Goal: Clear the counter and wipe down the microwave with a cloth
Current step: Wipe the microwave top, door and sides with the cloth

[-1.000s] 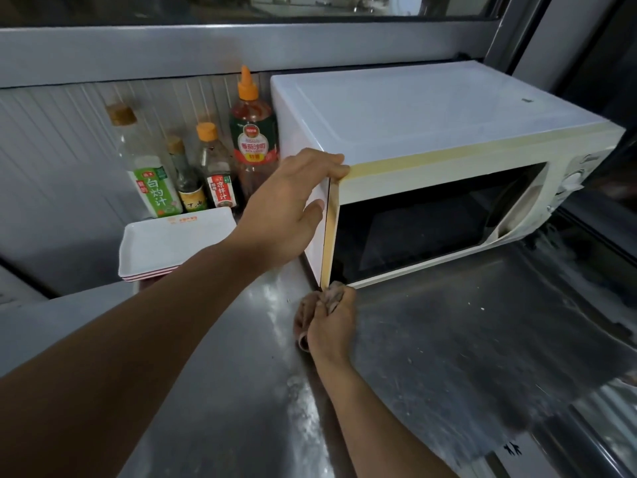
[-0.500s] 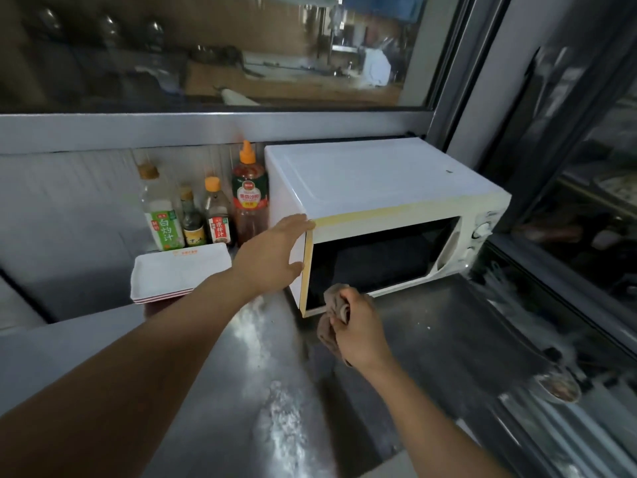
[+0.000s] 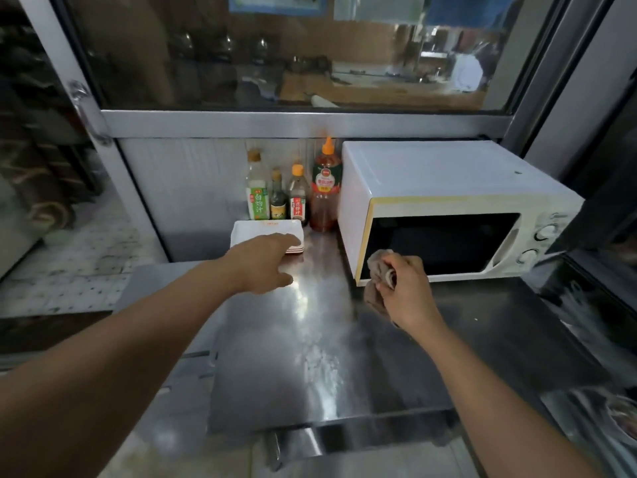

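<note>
The microwave [image 3: 444, 215] stands at the back right of the steel counter [image 3: 310, 339], its door closed. My right hand [image 3: 405, 291] holds the brown cloth [image 3: 379, 277] bunched between curled fingers and thumb, at the lower left corner of the door, where part of the cloth hangs down toward the counter. My left hand [image 3: 263, 262] is stretched out with relaxed, nearly straight fingers over the near edge of the white trays [image 3: 262, 232]; I cannot tell if it touches them. The trays are stacked and the top one looks empty. Behind them four sauce bottles [image 3: 293, 194] stand close together; the big one with the orange cap, which holds a reddish liquid, is just beside the microwave wall. I think the risk is here: if I push the trays back, they can knock a bottle over, and if I wipe hard, the microwave may slide on the smooth steel
</note>
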A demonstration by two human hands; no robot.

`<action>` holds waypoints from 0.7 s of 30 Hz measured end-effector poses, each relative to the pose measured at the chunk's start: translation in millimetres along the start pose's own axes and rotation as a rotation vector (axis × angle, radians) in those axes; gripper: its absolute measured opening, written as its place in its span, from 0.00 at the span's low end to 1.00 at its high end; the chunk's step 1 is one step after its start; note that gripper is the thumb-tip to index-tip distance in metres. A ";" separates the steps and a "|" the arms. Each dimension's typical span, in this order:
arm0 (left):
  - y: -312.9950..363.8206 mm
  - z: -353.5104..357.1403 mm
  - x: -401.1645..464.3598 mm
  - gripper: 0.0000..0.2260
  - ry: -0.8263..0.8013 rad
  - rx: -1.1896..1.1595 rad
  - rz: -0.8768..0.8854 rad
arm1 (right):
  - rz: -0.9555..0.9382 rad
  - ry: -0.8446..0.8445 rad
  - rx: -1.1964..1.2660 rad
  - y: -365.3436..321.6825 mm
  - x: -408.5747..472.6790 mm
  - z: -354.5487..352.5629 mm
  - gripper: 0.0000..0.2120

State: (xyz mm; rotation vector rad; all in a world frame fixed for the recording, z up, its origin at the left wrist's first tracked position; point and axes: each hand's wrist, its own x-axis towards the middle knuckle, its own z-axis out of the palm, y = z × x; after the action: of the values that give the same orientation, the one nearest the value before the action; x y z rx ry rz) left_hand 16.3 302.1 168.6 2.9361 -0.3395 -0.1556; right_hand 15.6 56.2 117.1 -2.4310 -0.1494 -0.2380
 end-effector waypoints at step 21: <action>-144.2 -52.0 74.7 0.31 -0.019 0.026 0.465 | 0.299 0.413 -0.146 -110.2 32.6 55.8 0.16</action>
State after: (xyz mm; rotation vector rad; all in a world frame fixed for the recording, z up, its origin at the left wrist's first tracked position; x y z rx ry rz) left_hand 126.3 431.3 185.7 2.7876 -1.0132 -0.1133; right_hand 36.1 177.7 150.9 -2.4479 0.4247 -0.6226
